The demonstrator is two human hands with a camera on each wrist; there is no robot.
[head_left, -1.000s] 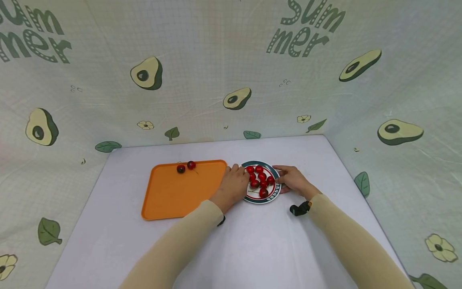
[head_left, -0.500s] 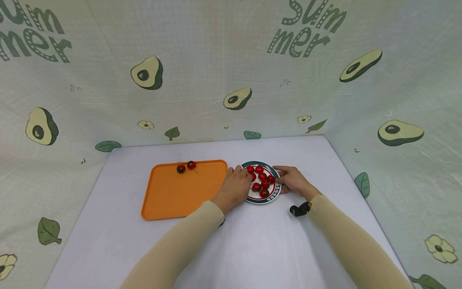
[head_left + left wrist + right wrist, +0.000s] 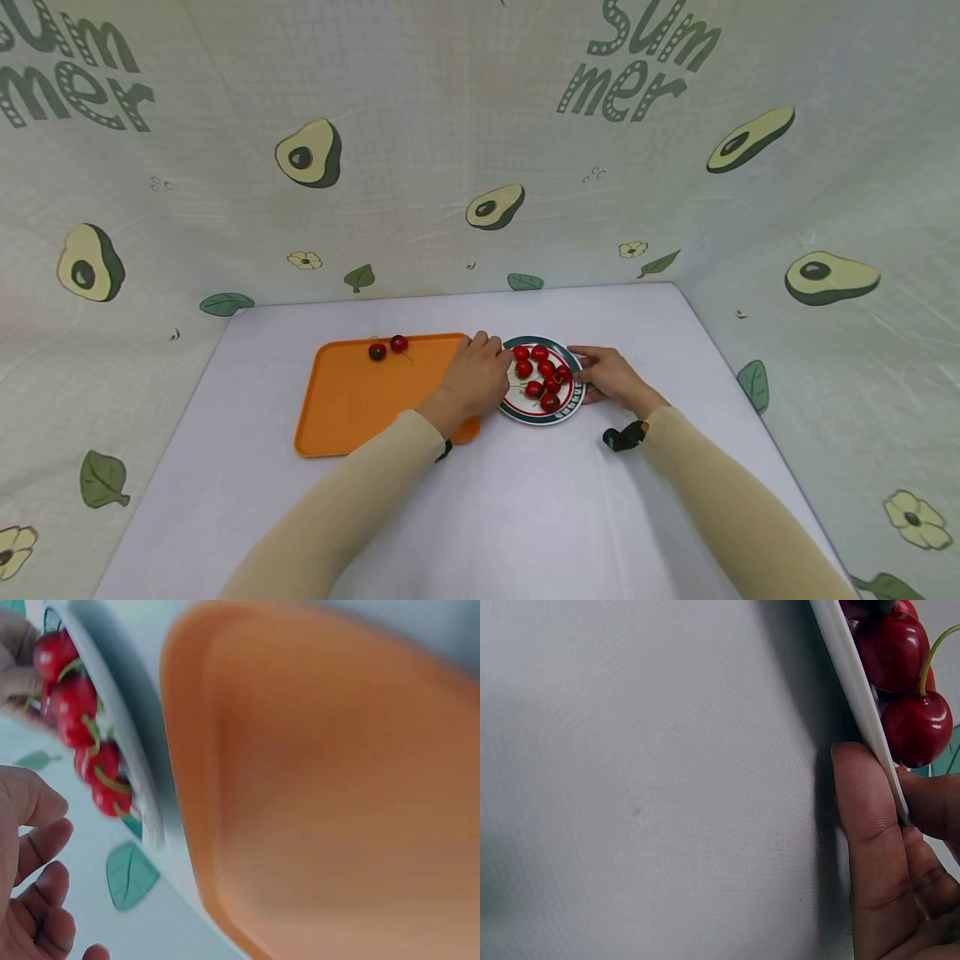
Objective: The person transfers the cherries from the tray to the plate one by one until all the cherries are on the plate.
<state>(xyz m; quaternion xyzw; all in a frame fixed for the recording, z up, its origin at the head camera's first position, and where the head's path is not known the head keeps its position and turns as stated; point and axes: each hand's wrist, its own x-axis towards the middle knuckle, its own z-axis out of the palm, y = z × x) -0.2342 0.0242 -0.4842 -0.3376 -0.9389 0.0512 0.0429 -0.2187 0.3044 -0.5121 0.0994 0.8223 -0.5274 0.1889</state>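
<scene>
In the head view a round plate [image 3: 538, 419] with a dark green patterned rim holds several red cherries [image 3: 551, 403], some with green stems. My right hand [image 3: 611, 375] pinches the plate's right edge; the right wrist view shows fingers [image 3: 870, 832] on both sides of the white rim [image 3: 855, 682]. My left hand [image 3: 476, 375] hovers between the plate and the orange tray [image 3: 367, 408], over the tray's right side. Its fingers [image 3: 45, 892] are loosely bent with nothing between them. Two darker cherries [image 3: 388, 347] lie near the tray's back edge.
A white cloth [image 3: 487, 508] covers the table. Behind and beside it hangs a pale backdrop [image 3: 420, 125] printed with avocados and leaves. A black device [image 3: 624, 437] is strapped at my right wrist.
My left hand has drawn away from the cherries and moved left toward the tray. Some cherries on the plate shifted slightly. The right hand stays at the plate's edge.
</scene>
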